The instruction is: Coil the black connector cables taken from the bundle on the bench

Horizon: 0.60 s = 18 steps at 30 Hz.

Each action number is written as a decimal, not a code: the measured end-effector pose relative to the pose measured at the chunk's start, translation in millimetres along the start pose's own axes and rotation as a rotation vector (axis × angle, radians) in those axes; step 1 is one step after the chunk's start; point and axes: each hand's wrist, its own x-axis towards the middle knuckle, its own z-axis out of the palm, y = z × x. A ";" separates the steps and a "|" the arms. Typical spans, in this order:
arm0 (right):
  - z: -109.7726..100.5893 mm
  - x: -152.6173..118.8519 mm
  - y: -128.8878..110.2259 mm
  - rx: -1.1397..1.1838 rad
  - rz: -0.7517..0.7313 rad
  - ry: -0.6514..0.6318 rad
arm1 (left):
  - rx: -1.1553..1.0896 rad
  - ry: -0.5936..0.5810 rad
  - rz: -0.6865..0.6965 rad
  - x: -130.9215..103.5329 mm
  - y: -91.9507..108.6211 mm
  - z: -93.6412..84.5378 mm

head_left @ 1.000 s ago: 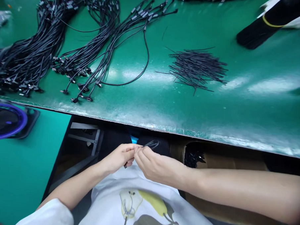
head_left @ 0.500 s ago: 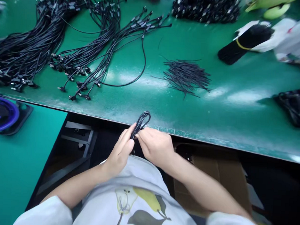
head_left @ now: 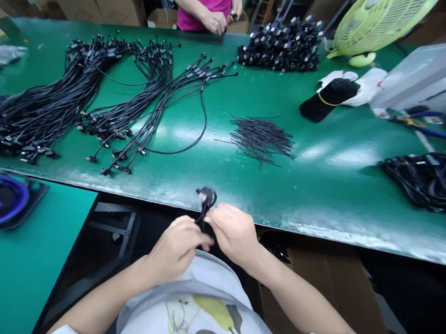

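Observation:
A short black cable (head_left: 207, 198) is folded into a small coil in front of my body, at the table's near edge. Its upper end, with a connector, is blurred. My right hand (head_left: 235, 232) pinches the coil from the right, thumb and index finger pressed together. From the left, my left hand (head_left: 177, 248) closes its curled fingers on the coil's lower part; what lies under them is partly hidden. Past the hands, a loose pile of thin black ties (head_left: 261, 138) lies on the green table (head_left: 329, 191).
Several long black cables (head_left: 155, 102) spread over the left side. Coiled cables (head_left: 282, 46) are heaped at the back, more (head_left: 425, 178) at right. A banded bundle of ties (head_left: 327, 100) lies near a green fan (head_left: 380, 26). Another person's hands (head_left: 216, 23) work across the table.
The view has tilted up, showing the far side and a co-worker. My left hand has turned from flat along the coil to curled fingers, and the coil has turned to show a connector end.

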 end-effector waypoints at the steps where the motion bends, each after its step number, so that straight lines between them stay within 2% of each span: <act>1: -1.5 0.5 -2.3 -0.102 -0.094 0.028 | -0.068 0.022 -0.121 6.4 -3.8 -1.1; 4: -0.9 -3.3 -7.0 -0.175 -0.272 0.042 | -0.448 0.094 -0.408 22.5 -12.4 -7.2; 6: 1.9 -8.8 -3.9 -0.100 -0.270 -0.015 | -0.669 0.131 -0.441 27.3 -12.4 -10.4; 7: 3.4 -11.9 -0.6 -0.049 -0.236 -0.052 | -0.699 0.138 -0.410 27.7 -10.7 -11.0; 9: 5.4 -17.9 7.2 0.050 -0.148 -0.103 | -0.604 0.079 -0.274 25.4 -4.8 -9.8; 11: 4.7 -21.6 13.3 0.063 -0.053 -0.075 | -0.456 -0.037 -0.115 20.4 1.7 -5.2; 12: 3.1 -22.0 14.6 0.024 -0.011 -0.047 | -0.395 -0.050 -0.063 17.5 4.1 -1.6; 13: 0.8 -21.5 14.8 -0.034 0.020 -0.018 | -0.350 -0.009 -0.049 14.6 5.6 2.5; 16: -5.5 -15.8 10.3 -0.167 0.059 0.041 | -0.331 0.255 -0.178 9.7 3.8 16.0; 17: -6.3 -13.5 8.3 -0.152 0.066 0.054 | -0.355 0.273 -0.233 9.6 1.6 19.7; 18: -6.0 -11.6 6.7 -0.098 0.085 0.061 | -0.381 0.242 -0.273 10.1 -0.9 22.8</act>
